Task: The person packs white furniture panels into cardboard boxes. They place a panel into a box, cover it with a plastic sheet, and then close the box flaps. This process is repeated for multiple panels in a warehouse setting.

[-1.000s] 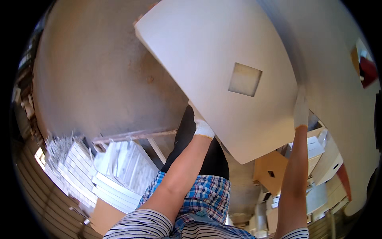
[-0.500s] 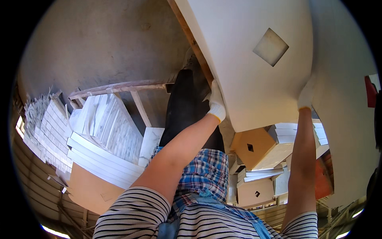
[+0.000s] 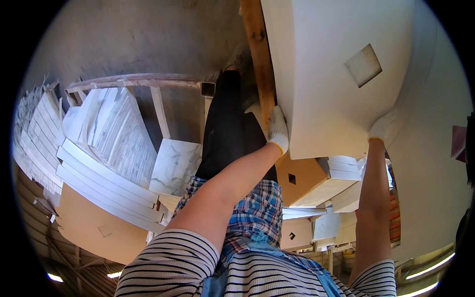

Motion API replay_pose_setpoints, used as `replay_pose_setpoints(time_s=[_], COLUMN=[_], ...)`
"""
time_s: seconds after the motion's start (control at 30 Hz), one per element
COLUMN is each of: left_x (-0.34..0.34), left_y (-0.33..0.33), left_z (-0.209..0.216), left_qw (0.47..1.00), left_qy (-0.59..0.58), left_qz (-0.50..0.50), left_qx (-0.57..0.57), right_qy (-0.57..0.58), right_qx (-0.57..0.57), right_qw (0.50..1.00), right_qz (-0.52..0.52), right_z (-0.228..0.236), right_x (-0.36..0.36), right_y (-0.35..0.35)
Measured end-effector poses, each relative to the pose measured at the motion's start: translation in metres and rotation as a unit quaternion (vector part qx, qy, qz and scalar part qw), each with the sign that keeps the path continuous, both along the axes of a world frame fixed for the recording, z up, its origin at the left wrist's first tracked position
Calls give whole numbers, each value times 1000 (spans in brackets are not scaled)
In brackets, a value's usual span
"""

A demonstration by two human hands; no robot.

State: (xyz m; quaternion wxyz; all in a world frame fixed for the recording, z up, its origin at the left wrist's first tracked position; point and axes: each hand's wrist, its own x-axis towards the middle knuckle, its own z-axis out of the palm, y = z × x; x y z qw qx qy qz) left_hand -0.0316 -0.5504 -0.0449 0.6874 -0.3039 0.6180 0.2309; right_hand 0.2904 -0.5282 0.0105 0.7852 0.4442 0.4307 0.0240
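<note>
1. Pale panel (image 3: 329, 114) lies ahead, rightward, its visible length running away.
2. Left hand (image 3: 278, 128) touches its left edge, right hand (image 3: 386, 126) its right, neither clearly nearer.
3. Whether either grasps, I can't tell.

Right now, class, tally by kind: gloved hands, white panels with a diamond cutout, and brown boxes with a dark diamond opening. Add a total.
Gloved hands: 2, left hand and right hand
White panel: 1
Brown boxes: 2, upper box and lower box
Total: 5
</note>
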Motion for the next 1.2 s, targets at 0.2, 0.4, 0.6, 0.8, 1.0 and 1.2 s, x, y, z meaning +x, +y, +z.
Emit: replay_pose_setpoints(time_s=[0.2,0.4,0.6,0.8,1.0,1.2], left_x=[4,12,16,33,39,24], left_y=[10,4,262,430,482,491], left_z=[13,-34,53,38,24,55], left_qw=[999,967,774,690,613,586], left_qy=[36,160,356,367,386,362], left_qz=[-10,-110,-326,-395,-387,-448], left_qx=[-13,162,411,483,570,570], right_qy=[-13,15,324,450,451,425], right_qx=[-8,76,563,684,713,734], right_qw=[1000,997,619,239,299,256], right_qz=[17,-29,-442,-521,-446,-465], right_z=[-2,-34,-1,24,4,-2], right_x=[-1,29,7,22,42,30], right_y=[19,-38,65,264,355,360])
